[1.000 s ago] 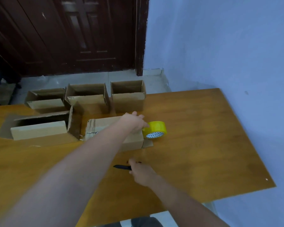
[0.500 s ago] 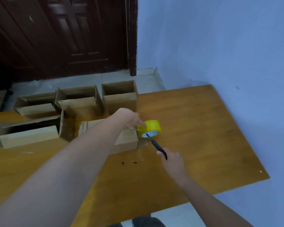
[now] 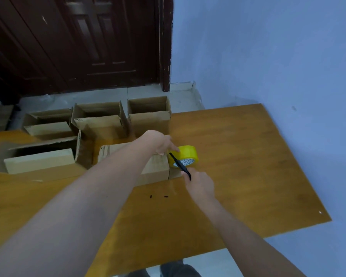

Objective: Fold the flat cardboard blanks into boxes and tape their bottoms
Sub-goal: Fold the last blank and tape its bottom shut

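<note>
Pinching black cutter (image 3: 180,165) in right hand (image 3: 200,185), blade end angled up-left against yellow tape roll (image 3: 185,156). Left hand (image 3: 158,142) pressing down on far-right end of lying box (image 3: 146,166), fingers curled over its edge, touching roll; whether thumb pins the tape strip, can't tell.

Wooden table (image 3: 238,166) under all; 4 folded boxes (image 3: 100,120) along far-left edge, open tops up, near dark door (image 3: 88,41).

Change vs 1 s ago: right hand was low on table by the cutter, well short of roll. Half a sec ago already lifted, cutter in fingers, tip near roll. Now tip right at the gap between roll and box end. Left hand and roll barely moved. Likely meaning: bottom seam taped, strip about to be cut free, so this box nearly done.

Roll just right of left-hand fingertips, resting at box's right end; cutter crossing front of roll, right hand near side, just below box corner.
</note>
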Available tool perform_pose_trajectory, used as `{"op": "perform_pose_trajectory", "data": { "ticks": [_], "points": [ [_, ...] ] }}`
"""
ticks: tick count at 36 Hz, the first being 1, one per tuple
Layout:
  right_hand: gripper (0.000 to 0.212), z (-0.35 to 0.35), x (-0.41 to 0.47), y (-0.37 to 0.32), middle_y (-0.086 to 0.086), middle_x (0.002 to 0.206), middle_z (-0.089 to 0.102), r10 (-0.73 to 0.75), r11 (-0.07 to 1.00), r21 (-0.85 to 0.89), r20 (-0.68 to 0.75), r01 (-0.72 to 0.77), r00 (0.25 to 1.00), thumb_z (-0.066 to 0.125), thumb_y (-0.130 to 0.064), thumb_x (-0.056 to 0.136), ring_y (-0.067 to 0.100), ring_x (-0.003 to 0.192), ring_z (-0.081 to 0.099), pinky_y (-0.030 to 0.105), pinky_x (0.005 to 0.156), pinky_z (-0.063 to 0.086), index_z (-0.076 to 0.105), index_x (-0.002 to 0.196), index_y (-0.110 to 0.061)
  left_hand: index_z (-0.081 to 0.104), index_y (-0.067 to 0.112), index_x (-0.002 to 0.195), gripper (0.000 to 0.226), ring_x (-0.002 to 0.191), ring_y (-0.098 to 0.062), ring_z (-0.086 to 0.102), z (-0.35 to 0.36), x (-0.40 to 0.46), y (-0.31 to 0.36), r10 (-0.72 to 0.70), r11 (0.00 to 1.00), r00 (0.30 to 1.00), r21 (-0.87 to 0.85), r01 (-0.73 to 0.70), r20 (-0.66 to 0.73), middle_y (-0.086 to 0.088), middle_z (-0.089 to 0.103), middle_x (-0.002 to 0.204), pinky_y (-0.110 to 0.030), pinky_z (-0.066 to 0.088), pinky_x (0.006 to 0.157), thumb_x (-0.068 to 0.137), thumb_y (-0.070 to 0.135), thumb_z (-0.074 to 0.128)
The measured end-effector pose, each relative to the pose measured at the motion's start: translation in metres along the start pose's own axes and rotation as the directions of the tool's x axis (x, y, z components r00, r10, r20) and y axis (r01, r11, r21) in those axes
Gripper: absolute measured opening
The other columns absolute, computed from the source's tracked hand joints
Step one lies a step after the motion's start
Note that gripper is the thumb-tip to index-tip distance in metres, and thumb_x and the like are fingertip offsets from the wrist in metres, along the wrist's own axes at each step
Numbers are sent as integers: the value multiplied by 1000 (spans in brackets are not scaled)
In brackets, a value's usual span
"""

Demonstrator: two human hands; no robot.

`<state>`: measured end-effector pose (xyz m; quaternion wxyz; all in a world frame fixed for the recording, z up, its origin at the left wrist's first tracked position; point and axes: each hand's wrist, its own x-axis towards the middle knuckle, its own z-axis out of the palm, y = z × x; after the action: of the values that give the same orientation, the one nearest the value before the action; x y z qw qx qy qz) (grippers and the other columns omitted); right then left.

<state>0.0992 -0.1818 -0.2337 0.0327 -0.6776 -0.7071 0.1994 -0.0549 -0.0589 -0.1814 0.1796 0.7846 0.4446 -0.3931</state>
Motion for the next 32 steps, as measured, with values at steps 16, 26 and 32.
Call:
{"op": "perform_pose_trajectory", "data": {
  "ticks": [16, 26, 32],
  "points": [
    [25, 39, -38, 20, 5, 89, 61, 41, 999, 19, 287, -49, 957, 38, -24, 98, 18, 69, 52, 30, 59, 46, 51, 114, -9, 18, 40, 148, 77, 141, -37, 17, 6, 0, 2, 1, 999, 997, -51, -4, -74, -5, 9, 158, -52, 31, 110, 92, -2, 49],
    [48, 88, -43, -1, 8, 134, 27, -298, 953, 93, 424, 287, 855, 38, -5, 96, 26, 115, 41, 33, 96, 43, 30, 144, -12, 31, 40, 144, 70, 142, -34, 16, 19, -5, 2, -56, 977, 972, -215, 6, -229, 1, 13, 157, -51, 35, 108, 91, -1, 48],
    [70, 100, -40, -28, 15, 143, 28, -386, 886, -48, 478, 462, 789, 46, 5, 90, 33, 133, 26, 45, 101, 42, 13, 150, -12, 29, 41, 144, 66, 143, -34, 13, 31, -8, 3, -104, 961, 940, -275, 11, -326, 1, 12, 158, -54, 28, 110, 93, 7, 49]
  ]
}}
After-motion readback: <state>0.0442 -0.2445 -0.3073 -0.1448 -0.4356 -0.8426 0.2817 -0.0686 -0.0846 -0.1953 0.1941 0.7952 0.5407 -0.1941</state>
